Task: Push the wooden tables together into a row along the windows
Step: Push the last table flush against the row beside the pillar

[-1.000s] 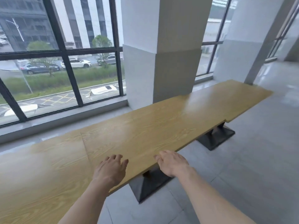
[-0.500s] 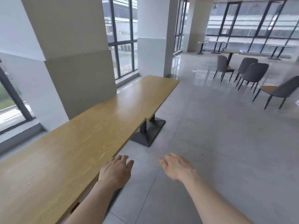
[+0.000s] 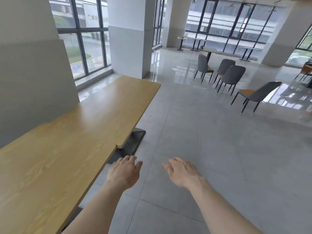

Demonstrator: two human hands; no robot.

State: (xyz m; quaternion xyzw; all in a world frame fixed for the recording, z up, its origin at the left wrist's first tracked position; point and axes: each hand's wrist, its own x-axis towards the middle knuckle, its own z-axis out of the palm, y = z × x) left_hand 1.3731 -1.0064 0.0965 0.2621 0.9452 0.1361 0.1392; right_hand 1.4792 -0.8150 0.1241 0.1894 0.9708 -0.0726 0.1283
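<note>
Two wooden tables stand end to end along the windows on the left. The near table (image 3: 50,159) fills the lower left; the far table (image 3: 125,102) butts against it, set slightly further out at the seam. A dark pedestal base (image 3: 133,142) shows under the far table. My left hand (image 3: 124,173) hovers palm down, fingers loosely apart, just off the near table's right edge and above the floor. My right hand (image 3: 182,171) floats beside it over the grey tiles, fingers spread. Neither hand touches a table or holds anything.
A white pillar (image 3: 32,68) stands behind the tables, another pillar (image 3: 130,36) beyond the far table's end. Several grey chairs (image 3: 231,76) and one with an orange seat (image 3: 258,95) stand to the right. More tables (image 3: 195,41) line the far windows.
My view has swung right, from the windows toward the open room. Both hands have come off the near table's edge and now hang over the floor.
</note>
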